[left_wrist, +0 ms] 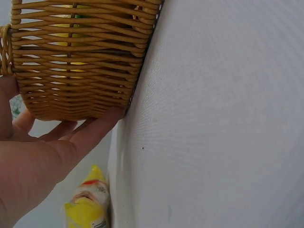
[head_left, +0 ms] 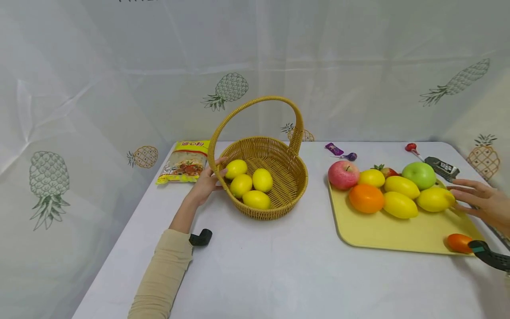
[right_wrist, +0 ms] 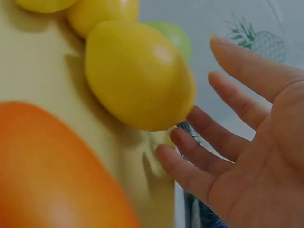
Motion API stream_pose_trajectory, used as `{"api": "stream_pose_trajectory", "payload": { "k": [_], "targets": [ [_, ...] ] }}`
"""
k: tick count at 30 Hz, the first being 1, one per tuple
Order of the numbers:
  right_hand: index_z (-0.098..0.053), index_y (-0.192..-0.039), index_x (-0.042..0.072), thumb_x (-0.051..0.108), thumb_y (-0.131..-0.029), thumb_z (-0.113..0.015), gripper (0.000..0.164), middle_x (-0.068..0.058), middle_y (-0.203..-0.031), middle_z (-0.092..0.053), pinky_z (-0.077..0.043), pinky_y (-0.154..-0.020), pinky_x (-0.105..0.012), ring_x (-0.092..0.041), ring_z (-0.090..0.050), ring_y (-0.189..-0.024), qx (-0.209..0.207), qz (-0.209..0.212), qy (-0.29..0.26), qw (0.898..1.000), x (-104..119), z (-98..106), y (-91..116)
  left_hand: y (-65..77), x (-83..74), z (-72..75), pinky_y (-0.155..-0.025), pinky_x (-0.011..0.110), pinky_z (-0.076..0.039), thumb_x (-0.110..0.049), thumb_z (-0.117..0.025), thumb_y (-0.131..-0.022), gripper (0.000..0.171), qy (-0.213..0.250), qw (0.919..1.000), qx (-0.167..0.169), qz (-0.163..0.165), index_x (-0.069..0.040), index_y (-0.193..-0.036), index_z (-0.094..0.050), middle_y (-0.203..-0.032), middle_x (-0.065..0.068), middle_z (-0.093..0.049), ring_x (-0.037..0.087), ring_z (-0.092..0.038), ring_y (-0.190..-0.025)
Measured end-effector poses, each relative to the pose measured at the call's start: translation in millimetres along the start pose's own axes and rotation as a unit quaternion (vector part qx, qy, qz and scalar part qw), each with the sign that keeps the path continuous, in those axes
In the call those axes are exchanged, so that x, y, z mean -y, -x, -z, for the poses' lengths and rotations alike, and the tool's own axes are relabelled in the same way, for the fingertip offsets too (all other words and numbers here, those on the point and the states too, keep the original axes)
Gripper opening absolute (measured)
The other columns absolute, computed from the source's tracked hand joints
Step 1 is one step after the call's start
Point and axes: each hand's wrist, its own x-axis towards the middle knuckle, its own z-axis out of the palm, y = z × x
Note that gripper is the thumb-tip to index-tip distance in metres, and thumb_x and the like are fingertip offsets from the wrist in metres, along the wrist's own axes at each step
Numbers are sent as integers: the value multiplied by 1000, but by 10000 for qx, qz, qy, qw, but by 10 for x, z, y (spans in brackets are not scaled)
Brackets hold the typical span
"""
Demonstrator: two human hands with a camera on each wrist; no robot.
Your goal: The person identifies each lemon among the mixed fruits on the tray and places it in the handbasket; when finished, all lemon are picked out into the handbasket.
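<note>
My left hand (head_left: 205, 184) holds the near left side of a wicker basket (head_left: 288, 201), by the foot of its tall handle. In the left wrist view its fingers (left_wrist: 97, 130) lie along the outside of the woven wall. Several lemons (head_left: 256, 200) sit in the basket's left half. Over at the right, my right hand (head_left: 488, 204) is spread with nothing in it. Its fingertips are right beside a lemon (right_wrist: 140, 76) at the right end of the fruit on a yellow tray (head_left: 378, 237).
On the tray are a red apple (head_left: 343, 175), an orange (head_left: 366, 198), a green apple (head_left: 419, 175), a strawberry (head_left: 388, 173), more lemons and a small orange-red fruit (head_left: 459, 243). Wrapped candies (head_left: 334, 149) and lollipops lie behind. A noodle bag (head_left: 185, 164) lies left of the basket.
</note>
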Motion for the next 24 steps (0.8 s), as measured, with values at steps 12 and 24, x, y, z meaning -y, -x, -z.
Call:
{"api": "stream_pose_trajectory", "payload": {
  "k": [12,24],
  "targets": [
    [-19,-143,-5,37,-100,-53,68,-47,-137,-8,-56,-79,-42,-20,-58,-89,399,-534,1441,9873,212,-233,21,12,-1,0,-97,59,-42,-20,-48,-104,50,55,10000,-9,46,-15,-152,-33,-157,12,-19,37,-34,-134],
    [-44,-115,39,16,-99,-57,31,8,-106,-49,-54,-61,-18,5,-54,-76,-527,284,-855,9945,141,-216,110,0,-2,-4,-97,58,-43,-19,-49,-103,50,56,10000,-37,48,-16,-151,-34,-157,12,-20,36,-34,-134]
  ]
}}
